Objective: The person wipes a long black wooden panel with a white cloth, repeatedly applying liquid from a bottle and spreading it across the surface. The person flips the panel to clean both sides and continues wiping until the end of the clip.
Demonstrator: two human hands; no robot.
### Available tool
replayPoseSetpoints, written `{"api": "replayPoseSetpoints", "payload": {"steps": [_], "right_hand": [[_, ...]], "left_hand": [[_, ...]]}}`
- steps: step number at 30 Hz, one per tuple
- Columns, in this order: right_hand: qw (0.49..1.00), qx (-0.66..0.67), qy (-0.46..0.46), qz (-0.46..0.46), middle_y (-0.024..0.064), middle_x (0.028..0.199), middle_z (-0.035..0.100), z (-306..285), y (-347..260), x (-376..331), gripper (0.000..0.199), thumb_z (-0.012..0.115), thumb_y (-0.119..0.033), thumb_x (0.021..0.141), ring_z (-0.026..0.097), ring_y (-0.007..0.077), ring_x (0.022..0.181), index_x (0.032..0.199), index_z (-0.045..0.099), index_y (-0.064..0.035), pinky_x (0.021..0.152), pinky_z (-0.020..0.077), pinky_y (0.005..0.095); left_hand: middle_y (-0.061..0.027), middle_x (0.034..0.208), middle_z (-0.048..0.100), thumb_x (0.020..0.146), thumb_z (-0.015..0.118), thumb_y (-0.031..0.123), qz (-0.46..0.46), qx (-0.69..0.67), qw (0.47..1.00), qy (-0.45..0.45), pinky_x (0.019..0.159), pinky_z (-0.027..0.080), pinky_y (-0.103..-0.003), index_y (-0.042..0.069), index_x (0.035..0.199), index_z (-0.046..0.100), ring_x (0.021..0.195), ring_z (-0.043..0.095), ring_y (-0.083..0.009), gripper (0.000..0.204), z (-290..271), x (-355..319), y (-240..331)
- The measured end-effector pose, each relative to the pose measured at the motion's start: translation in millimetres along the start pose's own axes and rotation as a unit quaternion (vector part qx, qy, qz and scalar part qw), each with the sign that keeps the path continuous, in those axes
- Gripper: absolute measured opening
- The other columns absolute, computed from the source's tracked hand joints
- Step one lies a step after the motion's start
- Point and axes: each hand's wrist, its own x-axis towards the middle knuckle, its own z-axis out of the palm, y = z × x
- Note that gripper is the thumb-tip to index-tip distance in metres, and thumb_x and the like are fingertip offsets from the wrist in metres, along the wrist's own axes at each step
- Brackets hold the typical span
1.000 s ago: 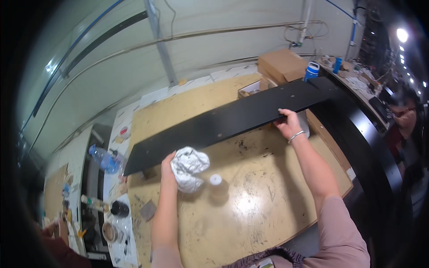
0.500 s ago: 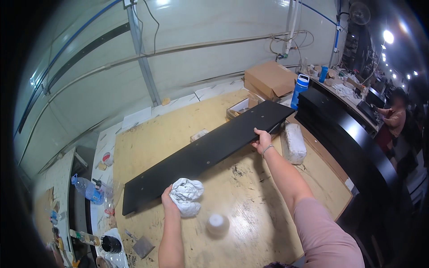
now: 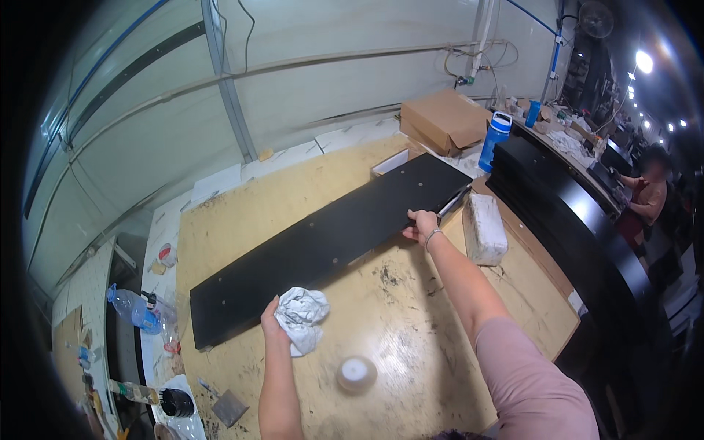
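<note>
A long black board (image 3: 323,246) with several small round spots on its face lies diagonally across the wooden worktable (image 3: 411,330). My right hand (image 3: 423,226) is closed on its near edge, toward the far right end. A thin, shiny strip shows along the edge beyond that hand; I cannot make out what it is. My left hand (image 3: 272,323) is closed on a crumpled white cloth (image 3: 302,315) and rests against the near edge, toward the left end. A container with a white top (image 3: 356,370) stands in front of me.
Beside the board's right end sits a white-wrapped block (image 3: 485,229). Behind it are a blue bottle (image 3: 496,139) and a cardboard box (image 3: 444,125). Black panels (image 3: 572,213) are stacked at right. A grey square pad (image 3: 230,408) lies near left; another person (image 3: 647,187) works far right.
The board has come down lower over the table and shifted slightly left and toward me, both hands still at its edge. The cloth remains in my left hand.
</note>
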Motion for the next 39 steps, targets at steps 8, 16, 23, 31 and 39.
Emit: {"api": "replayPoseSetpoints", "payload": {"steps": [8, 16, 23, 31, 39], "right_hand": [[0.992, -0.097, -0.077, -0.021, 0.0171, 0.088, 0.069, -39, -8, -27, 0.021, 0.061, -0.02, 0.099, 0.068, 0.0253, 0.063, 0.105, 0.06, 0.0004, 0.052, 0.0565, 0.0357], [0.919, -0.295, -0.261, -0.019, 0.0078, 0.083, 0.07, -124, 48, -169, 0.01, 0.068, -0.011, 0.09, 0.066, 0.0126, 0.07, 0.09, 0.067, -0.0009, 0.063, 0.0555, 0.027], [0.894, -0.318, -0.316, -0.013, 0.0061, 0.077, 0.07, -154, 125, -302, 0.014, 0.069, -0.012, 0.084, 0.061, 0.0114, 0.071, 0.09, 0.07, 0.0007, 0.067, 0.0526, 0.0298], [0.892, -0.3, -0.338, -0.006, 0.0128, 0.09, 0.074, -219, 164, -399, 0.02, 0.066, -0.018, 0.091, 0.071, 0.0201, 0.081, 0.101, 0.071, -0.0004, 0.075, 0.0567, 0.0347], [0.962, 0.004, -0.235, 0.142, 0.0027, 0.094, 0.069, -263, 140, -422, 0.016, 0.062, -0.011, 0.099, 0.067, 0.0103, 0.083, 0.11, 0.066, -0.0017, 0.074, 0.057, 0.0256]], "left_hand": [[-0.0218, 0.114, 0.071, 0.103, 0.056, 0.032, -0.03, 0.106, 0.994, 0.015, 0.097, 0.055, -0.048, -0.007, 0.114, 0.064, 0.106, 0.069, -0.0349, 0.041, 34, -59, 2], [-0.0193, 0.108, 0.07, 0.1, 0.06, 0.024, 0.162, 0.148, 0.966, 0.138, 0.092, 0.057, -0.043, -0.005, 0.114, 0.064, 0.1, 0.07, -0.0303, 0.033, 20, -247, 37], [-0.0174, 0.098, 0.071, 0.1, 0.059, 0.012, 0.12, 0.24, 0.951, 0.151, 0.079, 0.059, -0.036, -0.007, 0.105, 0.065, 0.084, 0.071, -0.0243, 0.02, 19, -318, -59], [-0.0185, 0.105, 0.071, 0.101, 0.06, 0.015, 0.067, 0.31, 0.947, 0.052, 0.085, 0.056, -0.035, -0.006, 0.11, 0.065, 0.093, 0.069, -0.0232, 0.024, 76, -338, -153], [-0.0157, 0.145, 0.056, 0.101, 0.06, 0.03, -0.044, 0.52, 0.834, -0.18, 0.115, 0.034, -0.037, -0.003, 0.146, 0.05, 0.137, 0.048, -0.0226, 0.057, 148, -362, -217]]}}
